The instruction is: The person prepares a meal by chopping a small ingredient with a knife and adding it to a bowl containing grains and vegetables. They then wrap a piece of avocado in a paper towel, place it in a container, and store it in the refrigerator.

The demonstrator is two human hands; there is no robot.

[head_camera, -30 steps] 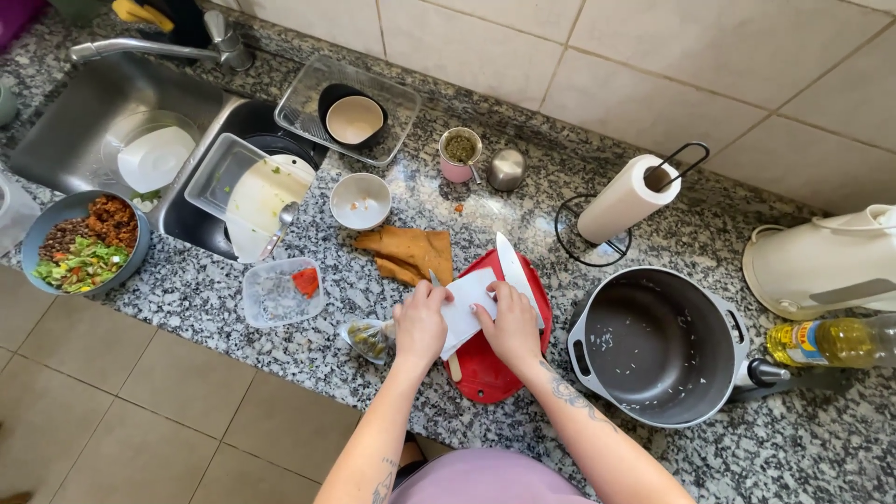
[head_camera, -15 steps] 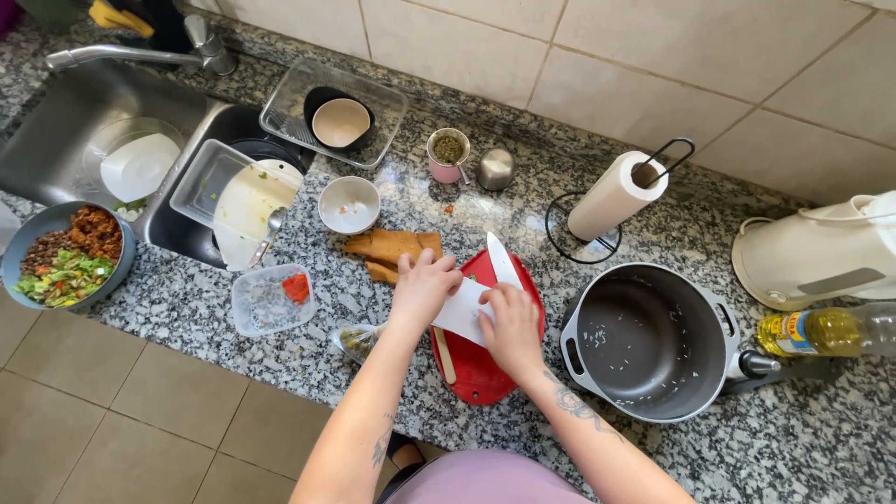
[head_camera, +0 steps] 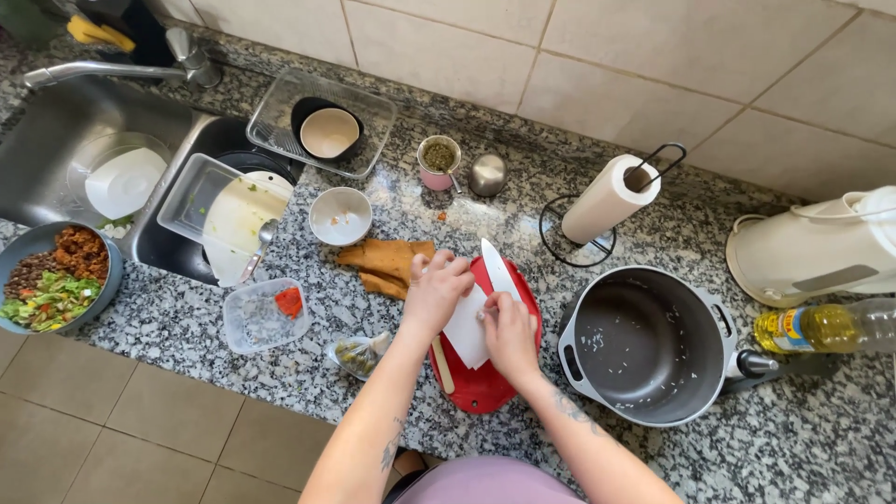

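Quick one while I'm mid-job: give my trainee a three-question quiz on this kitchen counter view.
1. True or false: the grey pot right of the red cutting board is full of soup.
2. Which hand grips the white knife?
A. left hand
B. right hand
C. neither
3. Fill in: the paper towel roll rests on a black wire ____.

Key
1. False: it holds only a few scattered grains.
2. B: the right hand holds the handle, with the blade pointing toward the wall; the left hand rests on the white sheet.
3. holder
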